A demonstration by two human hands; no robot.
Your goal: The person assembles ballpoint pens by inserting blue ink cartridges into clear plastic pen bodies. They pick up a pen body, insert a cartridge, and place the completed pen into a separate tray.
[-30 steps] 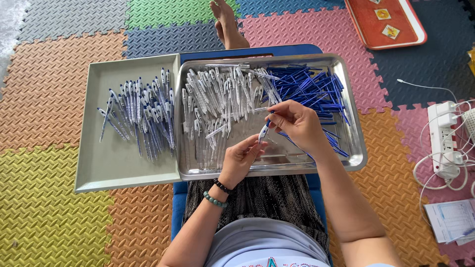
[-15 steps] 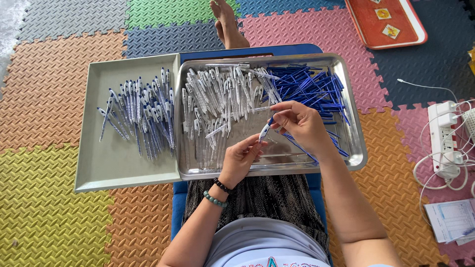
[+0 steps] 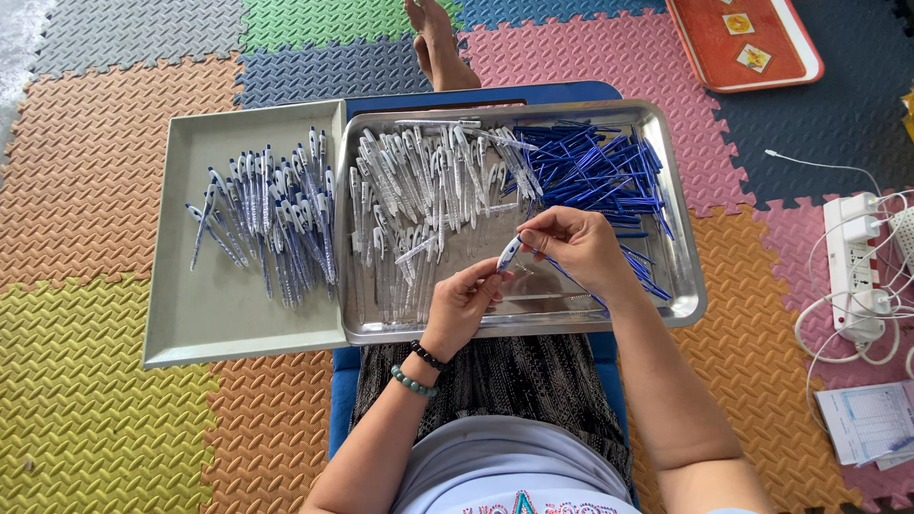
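A: Steel tray over lap; both forearms angle in from below, hands meet above its front-centre. L hand fingers curled, R hand bent at wrist.

B: Counts?

A: 2 trays: steel one plus grey tray just beside it. 3 heaps, too many to count: clear barrels, blue refills, assembled pens.

B: Grip?

A: 1 pen pinched between both hands, fingertips narrow, L at lower end, R at upper.
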